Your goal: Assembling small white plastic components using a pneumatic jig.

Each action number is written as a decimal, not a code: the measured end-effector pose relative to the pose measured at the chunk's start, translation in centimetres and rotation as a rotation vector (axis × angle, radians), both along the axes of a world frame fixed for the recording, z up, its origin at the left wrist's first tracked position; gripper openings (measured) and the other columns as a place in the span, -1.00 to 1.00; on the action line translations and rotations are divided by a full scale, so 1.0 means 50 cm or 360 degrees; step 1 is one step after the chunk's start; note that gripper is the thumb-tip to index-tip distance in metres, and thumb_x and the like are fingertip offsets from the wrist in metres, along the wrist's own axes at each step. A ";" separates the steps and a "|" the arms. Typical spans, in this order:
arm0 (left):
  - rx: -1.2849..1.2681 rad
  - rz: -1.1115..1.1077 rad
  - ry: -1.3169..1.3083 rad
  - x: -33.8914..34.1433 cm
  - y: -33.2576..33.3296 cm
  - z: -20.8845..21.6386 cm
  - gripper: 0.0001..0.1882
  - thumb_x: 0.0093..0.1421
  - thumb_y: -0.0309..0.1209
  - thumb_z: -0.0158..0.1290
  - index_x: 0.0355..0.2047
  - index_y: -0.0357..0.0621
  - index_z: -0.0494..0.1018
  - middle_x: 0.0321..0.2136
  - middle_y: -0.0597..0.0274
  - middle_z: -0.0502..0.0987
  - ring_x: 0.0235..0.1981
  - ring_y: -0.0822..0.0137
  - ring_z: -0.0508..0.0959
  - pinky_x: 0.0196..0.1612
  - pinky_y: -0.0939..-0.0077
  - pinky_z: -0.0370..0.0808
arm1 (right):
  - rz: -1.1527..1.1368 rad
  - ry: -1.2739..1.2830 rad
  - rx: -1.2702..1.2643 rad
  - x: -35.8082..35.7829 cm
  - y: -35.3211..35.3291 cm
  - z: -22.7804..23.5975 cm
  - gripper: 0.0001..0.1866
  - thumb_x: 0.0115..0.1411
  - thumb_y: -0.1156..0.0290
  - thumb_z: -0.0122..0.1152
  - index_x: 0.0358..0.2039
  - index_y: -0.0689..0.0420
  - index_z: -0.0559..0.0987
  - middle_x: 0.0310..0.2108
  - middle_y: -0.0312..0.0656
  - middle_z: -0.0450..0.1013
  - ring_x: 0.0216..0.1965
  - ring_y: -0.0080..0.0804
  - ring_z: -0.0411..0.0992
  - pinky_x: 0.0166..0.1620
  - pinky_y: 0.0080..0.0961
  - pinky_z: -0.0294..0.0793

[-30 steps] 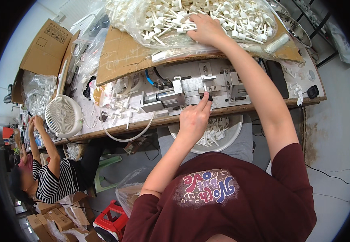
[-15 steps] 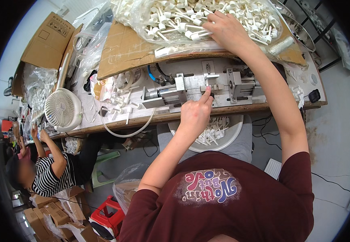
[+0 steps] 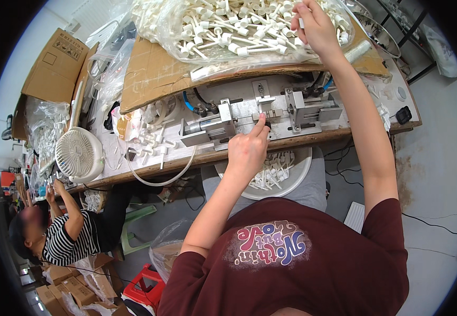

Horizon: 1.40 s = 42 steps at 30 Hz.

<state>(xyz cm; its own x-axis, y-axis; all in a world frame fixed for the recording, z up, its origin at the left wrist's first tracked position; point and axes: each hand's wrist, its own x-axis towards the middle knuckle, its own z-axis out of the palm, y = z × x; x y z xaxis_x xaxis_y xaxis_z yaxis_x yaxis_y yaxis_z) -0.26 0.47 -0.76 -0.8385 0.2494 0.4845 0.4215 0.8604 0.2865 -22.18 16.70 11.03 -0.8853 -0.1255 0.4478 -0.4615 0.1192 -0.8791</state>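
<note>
My left hand (image 3: 248, 149) rests at a metal clamping fixture (image 3: 263, 117), its index finger stretched onto the small block in the middle. Its thumb is hidden, and I see nothing held in it. Above the right side of a heap of white plastic stemmed parts (image 3: 234, 29), my right hand (image 3: 315, 26) is raised with bent fingers closed around a white plastic part (image 3: 301, 22), of which only a bit shows. The heaped parts have thin stems and cup-like heads, and lie in a clear plastic bag on cardboard (image 3: 154, 73).
A white bowl (image 3: 305, 176) of similar parts sits on my lap below the table edge. More white pieces (image 3: 157, 142) lie left of the fixture, beside a white fan (image 3: 79, 154). Blue and black hoses run behind the fixture. A co-worker in stripes (image 3: 73, 237) works at far left.
My right hand has lifted off the heap and moved right and farther back, now with a white part in its fingers. My left index finger stays on the fixture. The whole view has shifted slightly.
</note>
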 end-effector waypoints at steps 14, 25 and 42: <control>0.1230 -0.0298 -0.0194 0.058 0.037 0.111 -0.57 -0.10 -0.50 0.39 -0.17 -0.25 0.58 -0.18 0.14 0.61 -0.22 0.33 0.63 -0.20 0.46 0.62 | 0.0575 -0.0931 -0.1337 0.302 -0.035 -0.070 -0.78 0.46 0.24 -0.18 -0.24 0.09 0.36 -0.62 -0.35 0.25 -0.71 -0.67 0.05 -0.60 -0.66 0.02; 0.0190 0.0041 0.0074 0.036 -0.001 0.013 -0.72 -0.01 -0.41 0.29 -0.24 -0.16 0.60 -0.09 0.20 0.61 -0.40 0.27 0.63 -0.35 0.45 0.54 | -0.0223 -0.0351 -0.0363 0.334 0.049 -0.155 -0.75 0.38 0.30 0.07 -0.22 0.19 0.62 -0.27 -0.37 0.38 -0.31 -0.70 0.31 -0.17 -0.71 0.30; -0.0114 0.0064 -0.0126 0.009 -0.002 0.032 -0.68 -0.04 -0.37 0.30 -0.23 -0.11 0.61 -0.09 0.23 0.61 -0.49 0.25 0.61 -0.41 0.48 0.54 | 0.0262 -0.0925 -0.0288 0.372 0.051 -0.143 -0.85 0.29 0.37 0.20 -0.32 0.20 0.60 -0.52 -0.43 0.43 -0.59 -0.81 0.21 -0.52 -0.80 0.14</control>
<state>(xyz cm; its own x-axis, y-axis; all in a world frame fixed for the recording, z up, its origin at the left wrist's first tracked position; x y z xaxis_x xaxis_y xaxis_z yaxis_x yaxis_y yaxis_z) 0.19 0.39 0.85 -0.8833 0.2464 0.3988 0.3649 0.8955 0.2548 -3.57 19.23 3.88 -0.9659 -0.2481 -0.0740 0.0982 -0.0865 -0.9914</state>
